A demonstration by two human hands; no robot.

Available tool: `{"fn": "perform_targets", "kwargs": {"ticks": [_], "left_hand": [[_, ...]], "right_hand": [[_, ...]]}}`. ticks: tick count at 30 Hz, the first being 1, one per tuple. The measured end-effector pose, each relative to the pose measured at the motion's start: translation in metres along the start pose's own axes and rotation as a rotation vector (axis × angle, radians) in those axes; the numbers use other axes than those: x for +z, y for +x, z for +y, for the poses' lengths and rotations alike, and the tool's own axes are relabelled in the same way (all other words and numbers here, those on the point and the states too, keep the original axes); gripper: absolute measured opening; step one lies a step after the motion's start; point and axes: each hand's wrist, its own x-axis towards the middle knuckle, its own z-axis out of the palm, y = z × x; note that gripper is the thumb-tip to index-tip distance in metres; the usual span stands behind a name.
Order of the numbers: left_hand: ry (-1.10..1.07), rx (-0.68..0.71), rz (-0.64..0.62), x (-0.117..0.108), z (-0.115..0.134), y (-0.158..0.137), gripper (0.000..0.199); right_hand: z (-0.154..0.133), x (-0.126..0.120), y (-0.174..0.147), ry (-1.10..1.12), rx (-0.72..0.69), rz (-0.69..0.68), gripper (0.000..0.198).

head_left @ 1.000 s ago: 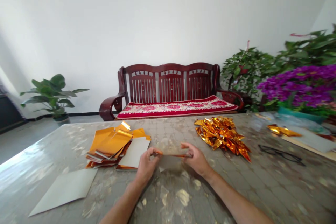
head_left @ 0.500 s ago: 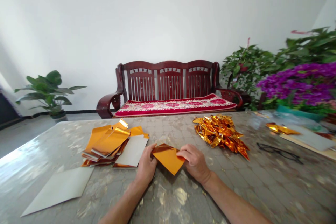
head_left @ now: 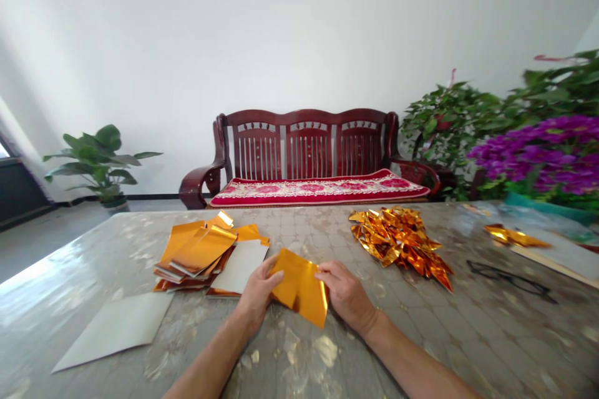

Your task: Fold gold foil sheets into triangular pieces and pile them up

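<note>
A sheet of shiny gold foil paper (head_left: pixel 299 285) is held just above the table between both hands, its gold face toward me. My left hand (head_left: pixel 257 290) grips its left edge, thumb on top. At the right edge, the fingers of my right hand (head_left: pixel 345 290) pinch the paper. A loose stack of gold foil paper (head_left: pixel 196 248) lies beyond my left hand, some sheets with the pale side up. Past my right hand is a heap of folded gold foil pieces (head_left: pixel 400 240) with pointed ends.
A pale sheet (head_left: pixel 115 329) lies at the left on the patterned table (head_left: pixel 290 355). Black-framed glasses (head_left: pixel 510 280) rest at the right, near another gold foil piece (head_left: pixel 515 236). Purple flowers (head_left: pixel 538 153) stand at the far right, and a wooden bench (head_left: pixel 306 149) is behind the table.
The foil paper has turned from a diamond position with one corner toward me to a more square-on, tilted one. My left thumb now lies over its face. The view has shifted slightly.
</note>
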Motion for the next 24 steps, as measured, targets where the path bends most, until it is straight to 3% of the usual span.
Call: {"fn": "perform_targets", "kwargs": {"ticks": [2, 5, 10, 11, 16, 21, 24], "left_hand": [[0.102, 0.035, 0.0, -0.002, -0.004, 0.001, 0.049], [0.32, 0.128, 0.113, -0.007, -0.011, 0.005, 0.027], [0.692, 0.528, 0.436, -0.018, -0.011, 0.005, 0.023], [0.744, 0.63, 0.453, -0.019, -0.01, 0.003, 0.022], [1.04, 1.111, 0.176, -0.014, -0.005, -0.01, 0.03], [1.162, 1.23, -0.011, -0.006, -0.01, -0.012, 0.038], [1.173, 1.268, -0.129, -0.004, -0.013, -0.011, 0.041]], "right_hand": [[0.001, 0.0, -0.001, 0.014, 0.013, 0.013, 0.028], [0.002, -0.004, 0.0, 0.038, 0.069, 0.033, 0.032], [0.002, -0.013, 0.004, -0.004, 0.153, 0.103, 0.045], [0.001, -0.015, 0.004, -0.012, 0.157, 0.106, 0.045], [-0.009, -0.016, 0.004, -0.011, 0.18, 0.059, 0.056], [-0.015, -0.015, 0.005, -0.004, 0.168, -0.009, 0.044], [-0.011, -0.014, 0.005, 0.054, 0.146, 0.046, 0.04]]}}
